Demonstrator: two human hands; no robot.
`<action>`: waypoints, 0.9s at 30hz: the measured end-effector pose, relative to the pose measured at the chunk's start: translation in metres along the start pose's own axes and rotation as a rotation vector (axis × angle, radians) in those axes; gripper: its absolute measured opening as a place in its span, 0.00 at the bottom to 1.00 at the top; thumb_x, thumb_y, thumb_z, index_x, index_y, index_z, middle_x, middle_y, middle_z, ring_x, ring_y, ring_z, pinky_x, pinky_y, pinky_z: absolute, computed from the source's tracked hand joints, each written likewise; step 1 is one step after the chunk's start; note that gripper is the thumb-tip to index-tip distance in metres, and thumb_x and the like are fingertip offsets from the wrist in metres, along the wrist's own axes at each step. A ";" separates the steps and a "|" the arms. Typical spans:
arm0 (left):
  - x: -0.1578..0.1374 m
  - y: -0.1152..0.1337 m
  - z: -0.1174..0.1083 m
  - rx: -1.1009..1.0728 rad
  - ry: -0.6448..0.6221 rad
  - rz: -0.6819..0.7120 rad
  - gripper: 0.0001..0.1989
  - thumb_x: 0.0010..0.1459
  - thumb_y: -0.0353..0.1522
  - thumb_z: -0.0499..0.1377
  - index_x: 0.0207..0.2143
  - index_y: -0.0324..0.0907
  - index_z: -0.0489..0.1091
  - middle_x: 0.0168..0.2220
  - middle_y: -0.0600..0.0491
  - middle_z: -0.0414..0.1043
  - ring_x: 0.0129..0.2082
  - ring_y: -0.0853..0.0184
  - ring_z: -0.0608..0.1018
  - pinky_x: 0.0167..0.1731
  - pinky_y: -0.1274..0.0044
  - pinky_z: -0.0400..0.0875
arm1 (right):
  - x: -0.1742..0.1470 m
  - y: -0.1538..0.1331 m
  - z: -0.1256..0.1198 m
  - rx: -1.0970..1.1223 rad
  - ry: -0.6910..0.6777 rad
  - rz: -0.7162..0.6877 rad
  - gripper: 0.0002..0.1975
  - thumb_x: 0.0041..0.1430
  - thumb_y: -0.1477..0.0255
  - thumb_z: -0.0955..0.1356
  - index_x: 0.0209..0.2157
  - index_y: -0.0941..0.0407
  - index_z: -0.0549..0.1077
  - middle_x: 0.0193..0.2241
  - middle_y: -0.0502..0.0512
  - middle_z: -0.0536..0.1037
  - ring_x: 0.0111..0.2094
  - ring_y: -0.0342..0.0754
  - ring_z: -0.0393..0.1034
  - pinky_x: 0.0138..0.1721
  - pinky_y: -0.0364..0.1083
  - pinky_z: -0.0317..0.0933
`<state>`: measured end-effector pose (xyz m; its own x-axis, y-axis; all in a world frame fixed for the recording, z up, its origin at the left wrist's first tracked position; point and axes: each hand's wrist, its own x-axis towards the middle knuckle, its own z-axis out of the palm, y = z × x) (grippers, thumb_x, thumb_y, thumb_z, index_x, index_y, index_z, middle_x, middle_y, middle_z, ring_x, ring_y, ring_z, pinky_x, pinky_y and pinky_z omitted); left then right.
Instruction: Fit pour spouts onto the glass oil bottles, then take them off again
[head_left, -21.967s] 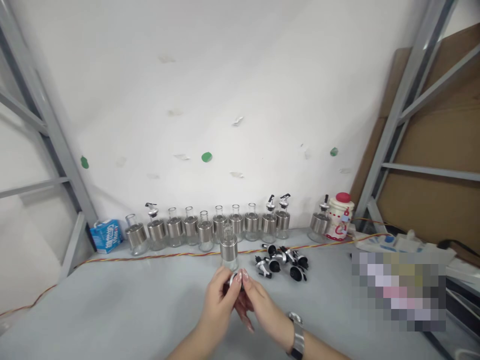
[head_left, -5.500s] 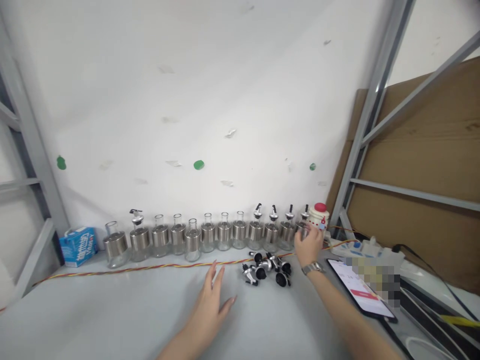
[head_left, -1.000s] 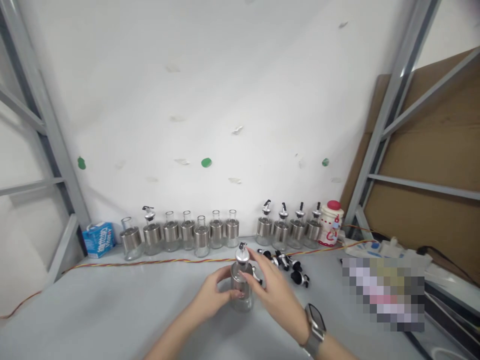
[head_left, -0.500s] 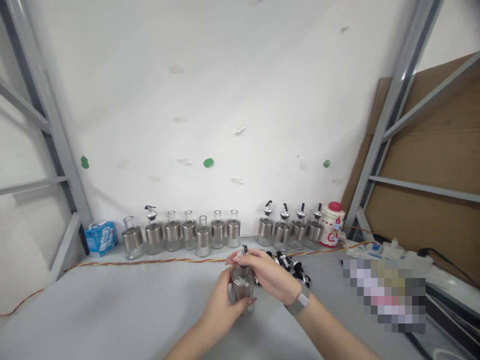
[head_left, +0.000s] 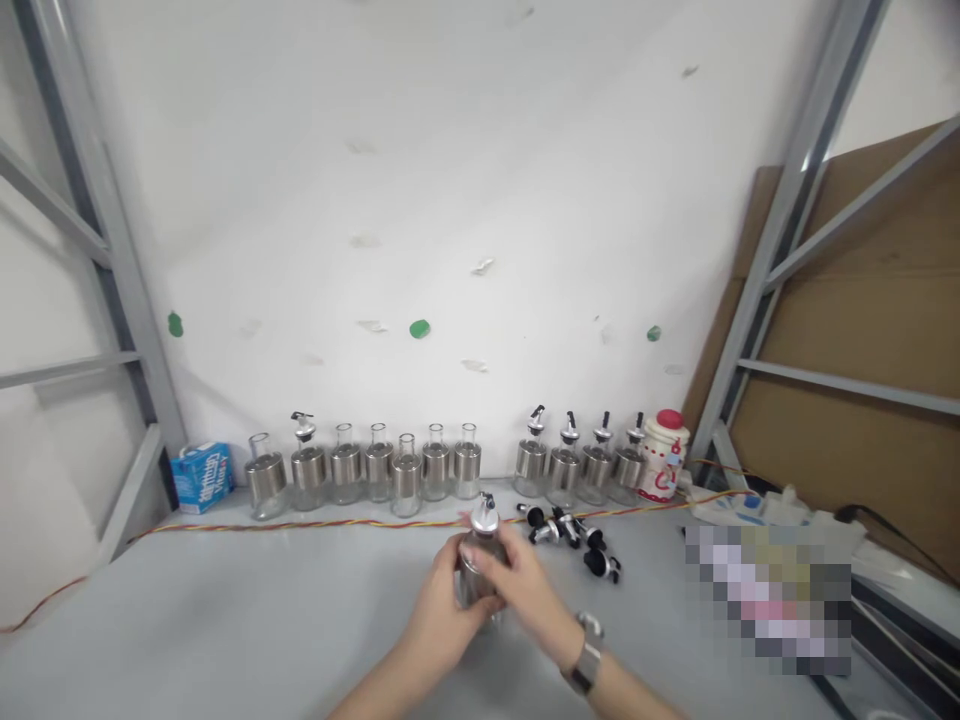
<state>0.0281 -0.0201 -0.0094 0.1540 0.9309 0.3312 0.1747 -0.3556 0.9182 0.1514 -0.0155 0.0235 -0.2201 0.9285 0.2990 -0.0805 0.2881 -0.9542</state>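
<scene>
Both hands are wrapped round one glass bottle (head_left: pixel 471 585) with a metal sleeve, upright at the front middle of the table. A silver pour spout (head_left: pixel 485 514) with a black tip sits on its neck. My left hand (head_left: pixel 442 605) grips the bottle's left side, its thumb across the front. Around the upper body closes my right hand (head_left: pixel 521 580), thumb over the front below the spout; its far fingers are hidden. Just beyond the right hand, several loose pour spouts (head_left: pixel 566 527) with black stoppers lie on the table.
Along the wall stand several open glass bottles (head_left: pixel 346 462), one spouted bottle (head_left: pixel 307 465) among them. More spouted bottles (head_left: pixel 564 465) are at right, beside a white-and-red container (head_left: pixel 664 460). A blue carton (head_left: pixel 202 478) stands far left. A twisted cable (head_left: pixel 300 525) crosses the table; a power strip (head_left: pixel 787 508) lies right.
My right hand has moved down from the spout onto the bottle's upper body, uncovering the spout and the loose spouts behind. My left hand keeps its grip.
</scene>
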 end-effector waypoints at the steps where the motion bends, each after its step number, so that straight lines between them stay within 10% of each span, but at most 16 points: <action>1: 0.001 -0.004 0.000 0.017 0.002 0.012 0.25 0.43 0.27 0.59 0.47 0.41 0.62 0.45 0.47 0.67 0.46 0.58 0.68 0.47 0.69 0.60 | -0.003 0.010 0.000 -0.058 0.007 -0.021 0.23 0.46 0.68 0.69 0.45 0.56 0.66 0.45 0.57 0.70 0.47 0.52 0.63 0.48 0.50 0.55; 11: -0.001 -0.023 -0.005 0.256 -0.041 -0.054 0.42 0.38 0.28 0.63 0.57 0.45 0.50 0.62 0.50 0.36 0.59 0.56 0.49 0.55 0.67 0.50 | 0.023 0.013 -0.027 -0.563 0.304 -0.308 0.21 0.48 0.67 0.67 0.45 0.55 0.63 0.42 0.58 0.69 0.45 0.53 0.62 0.47 0.52 0.56; 14: -0.002 -0.024 -0.005 0.277 -0.021 -0.041 0.42 0.40 0.30 0.63 0.57 0.47 0.48 0.62 0.52 0.39 0.59 0.57 0.49 0.56 0.65 0.48 | 0.058 0.010 -0.047 -0.664 0.500 -0.421 0.22 0.50 0.65 0.66 0.46 0.58 0.61 0.43 0.61 0.68 0.46 0.55 0.60 0.47 0.55 0.54; 27: 0.004 -0.029 -0.008 0.328 0.056 -0.063 0.32 0.48 0.29 0.53 0.57 0.41 0.48 0.58 0.45 0.47 0.57 0.60 0.55 0.55 0.67 0.51 | 0.124 0.074 -0.068 -0.873 0.543 -0.414 0.21 0.52 0.64 0.62 0.46 0.60 0.64 0.44 0.65 0.66 0.47 0.55 0.60 0.47 0.54 0.56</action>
<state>0.0158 -0.0053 -0.0324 0.0808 0.9518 0.2958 0.4870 -0.2967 0.8215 0.1844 0.1372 -0.0105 0.1384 0.6397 0.7560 0.7106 0.4676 -0.5258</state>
